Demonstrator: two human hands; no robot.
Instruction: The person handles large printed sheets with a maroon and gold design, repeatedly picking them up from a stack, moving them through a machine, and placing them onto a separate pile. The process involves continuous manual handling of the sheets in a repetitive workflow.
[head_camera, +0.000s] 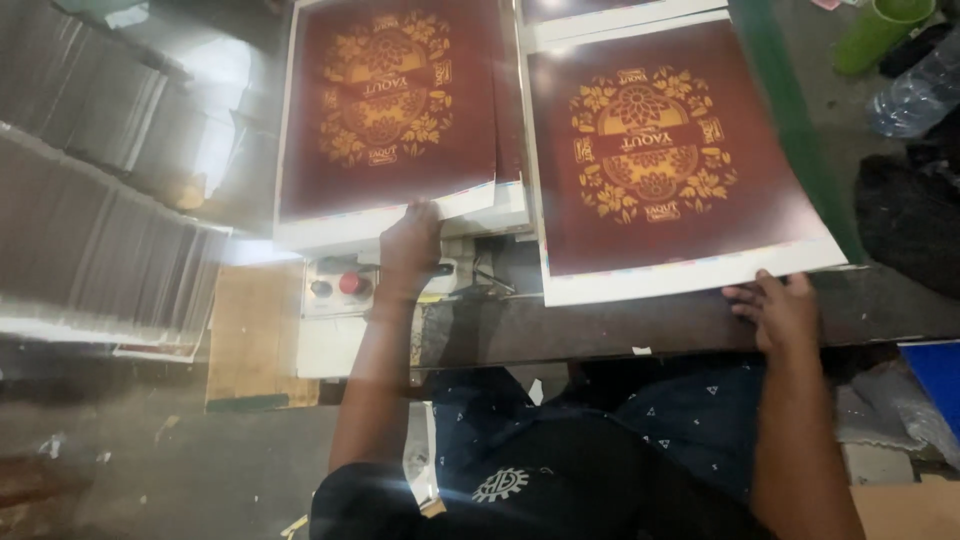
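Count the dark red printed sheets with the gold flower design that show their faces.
2. One tops the left stack, its near edge under the left hand. The other lies to the right, the right hand at its near edge. More sheets may lie beneath.

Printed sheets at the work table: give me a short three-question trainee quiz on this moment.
1. True or false: the left hand rests on the near edge of the left sheet stack.
2. What does the right hand touch? A) the green cup B) the right printed sheet C) the plastic bottle
3. What colour is the round button beside the left hand?

Key: 1 true; 2 B; 3 red.
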